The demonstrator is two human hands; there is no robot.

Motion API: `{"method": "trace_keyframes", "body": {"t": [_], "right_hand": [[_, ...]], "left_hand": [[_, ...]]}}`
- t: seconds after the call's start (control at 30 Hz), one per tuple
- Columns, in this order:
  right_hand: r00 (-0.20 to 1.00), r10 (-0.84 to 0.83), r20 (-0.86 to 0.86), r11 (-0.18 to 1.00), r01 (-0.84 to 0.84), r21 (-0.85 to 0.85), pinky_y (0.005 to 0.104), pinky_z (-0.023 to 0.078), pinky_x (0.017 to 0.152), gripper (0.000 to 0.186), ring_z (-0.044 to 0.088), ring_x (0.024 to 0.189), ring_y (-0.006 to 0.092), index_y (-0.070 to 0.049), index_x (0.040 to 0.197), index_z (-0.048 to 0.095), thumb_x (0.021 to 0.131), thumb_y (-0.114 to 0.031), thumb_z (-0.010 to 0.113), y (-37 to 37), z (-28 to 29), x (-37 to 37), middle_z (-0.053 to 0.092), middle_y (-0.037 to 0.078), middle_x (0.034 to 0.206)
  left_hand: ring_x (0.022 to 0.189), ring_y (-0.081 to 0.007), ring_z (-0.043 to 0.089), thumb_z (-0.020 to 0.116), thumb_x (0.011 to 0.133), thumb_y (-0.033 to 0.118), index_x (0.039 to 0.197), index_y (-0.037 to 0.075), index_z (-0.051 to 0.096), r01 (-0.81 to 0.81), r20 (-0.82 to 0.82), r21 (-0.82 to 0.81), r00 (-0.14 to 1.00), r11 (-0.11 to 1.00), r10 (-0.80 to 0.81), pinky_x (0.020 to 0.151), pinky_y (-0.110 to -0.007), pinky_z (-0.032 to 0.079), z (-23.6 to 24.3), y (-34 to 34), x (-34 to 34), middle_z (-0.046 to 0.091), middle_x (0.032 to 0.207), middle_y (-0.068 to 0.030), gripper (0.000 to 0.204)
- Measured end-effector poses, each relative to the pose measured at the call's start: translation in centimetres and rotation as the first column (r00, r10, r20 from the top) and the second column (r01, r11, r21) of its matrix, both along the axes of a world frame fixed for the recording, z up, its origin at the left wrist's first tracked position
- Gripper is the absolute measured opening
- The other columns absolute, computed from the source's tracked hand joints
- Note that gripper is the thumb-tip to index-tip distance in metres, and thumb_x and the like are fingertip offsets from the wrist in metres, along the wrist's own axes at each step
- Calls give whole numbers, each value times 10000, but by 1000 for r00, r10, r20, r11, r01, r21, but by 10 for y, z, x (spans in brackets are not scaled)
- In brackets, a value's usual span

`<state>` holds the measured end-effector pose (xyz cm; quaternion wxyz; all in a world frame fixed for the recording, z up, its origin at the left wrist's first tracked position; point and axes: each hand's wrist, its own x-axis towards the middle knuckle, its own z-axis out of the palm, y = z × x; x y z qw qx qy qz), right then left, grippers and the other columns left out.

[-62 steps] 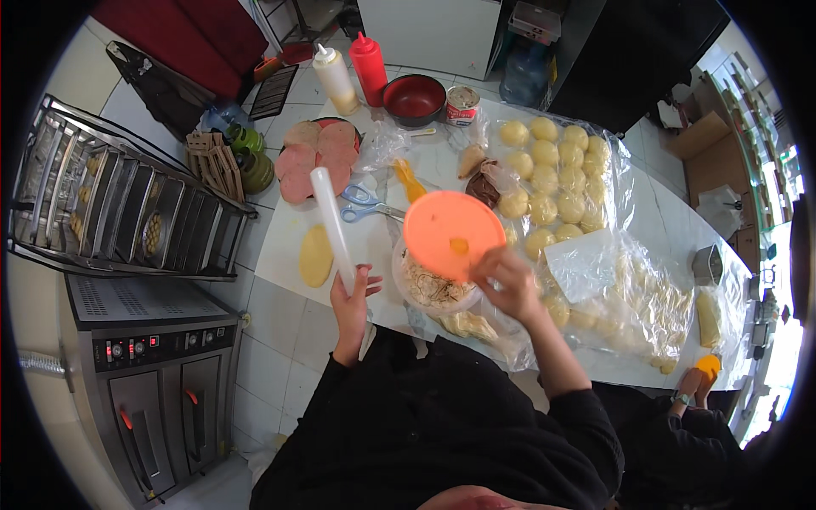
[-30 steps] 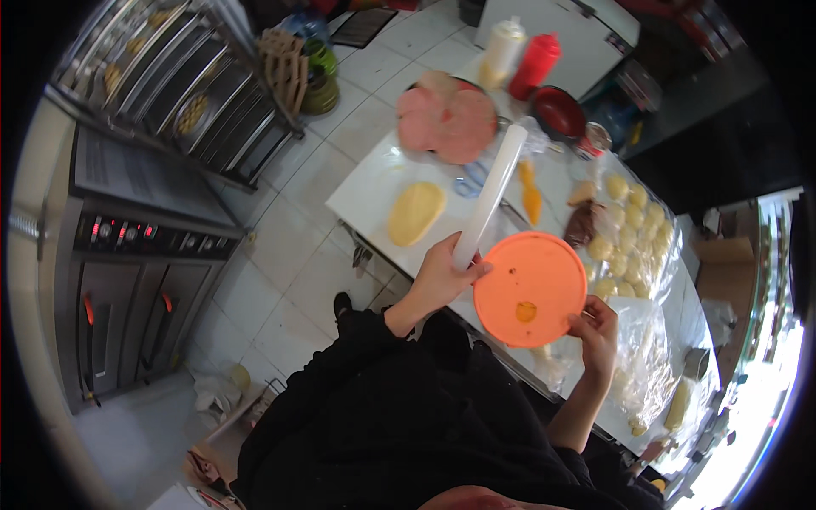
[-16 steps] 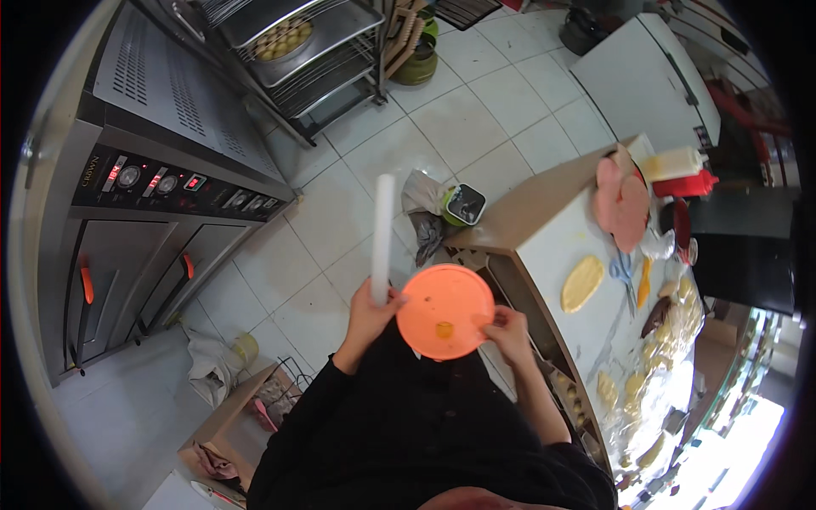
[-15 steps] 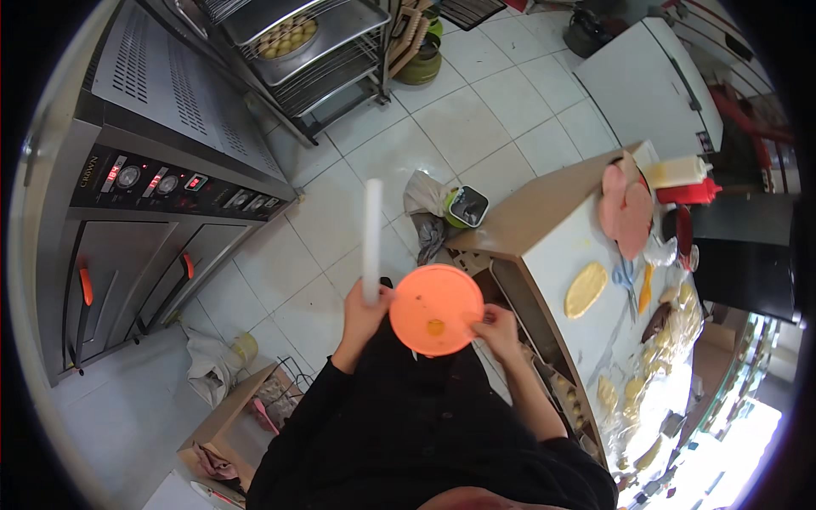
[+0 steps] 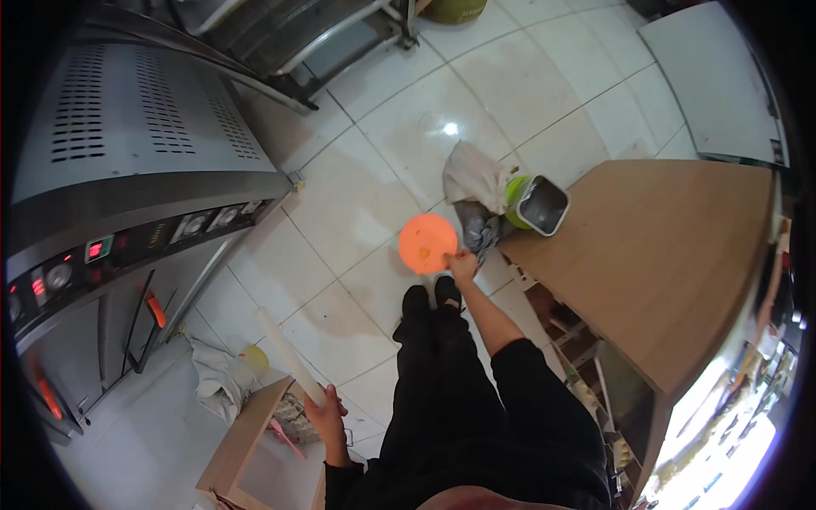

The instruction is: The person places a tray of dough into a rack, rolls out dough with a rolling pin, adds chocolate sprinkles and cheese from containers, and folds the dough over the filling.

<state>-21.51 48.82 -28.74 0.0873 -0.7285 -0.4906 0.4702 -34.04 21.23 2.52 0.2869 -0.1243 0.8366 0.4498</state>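
Note:
My left hand is closed round the lower end of a long white rolling pin, which slants up and away to the left over the tiles. Stretched out ahead, my right hand pinches the edge of a flat orange round lid. Small yellowish-brown marks show on the lid's face. It hangs over the floor, just left of a grey plastic bag and beyond my shoes.
A steel oven with orange handles lines the left. To the right stands a wooden-sided worktable. A green bin and a pale sack are by its corner. At lower left sits an open wooden box; a metal rack stands far off.
My hands have moved apart: the right carries the lid forward, while the left has drawn back to the left with the rolling pin. The view has tilted lower and turned.

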Motion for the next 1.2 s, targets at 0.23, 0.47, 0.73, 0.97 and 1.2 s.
{"method": "trace_keyframes", "body": {"t": [0.23,0.47,0.73,0.97,1.2], "right_hand": [[836,-436,-333,888,338,-312,298,531,571,146,565,589,151,-11,847,540,711,-24,591,31,-112,25,577,55,721],[630,-596,-498,738,186,-648,360,444,762,306,492,722,181,-133,1028,445,797,-275,587,-22,59,31,507,36,841],[291,-361,-886,929,32,-368,356,496,744,378,585,742,189,-81,1101,409,860,-348,525,-43,559,94,529,71,843],[-108,-170,-979,811,549,-202,282,385,516,275,429,542,110,-115,819,402,888,-375,458,-23,737,291,375,-3,623],[683,373,-628,810,91,579,328,429,824,513,544,924,223,-42,1274,235,854,-98,525,-45,763,476,490,114,1058]], "left_hand": [[351,-47,357,577,843,213,818,58,438,-72,160,92,986,993,56,304,-194,279,-77,34,8,393,507,32,210],[345,-42,332,549,858,185,786,65,439,202,157,184,960,962,-232,305,-198,251,39,80,23,373,487,37,178],[563,-73,461,619,797,198,765,4,544,882,-141,239,444,405,-885,508,-240,378,259,143,126,527,609,-9,210],[421,-28,370,587,835,243,789,44,496,768,132,638,-164,-43,-978,377,-195,278,411,196,243,420,525,48,224],[396,-30,377,590,835,199,838,49,484,787,-97,587,-166,-191,-981,352,-189,269,433,237,436,428,535,50,185]]}}
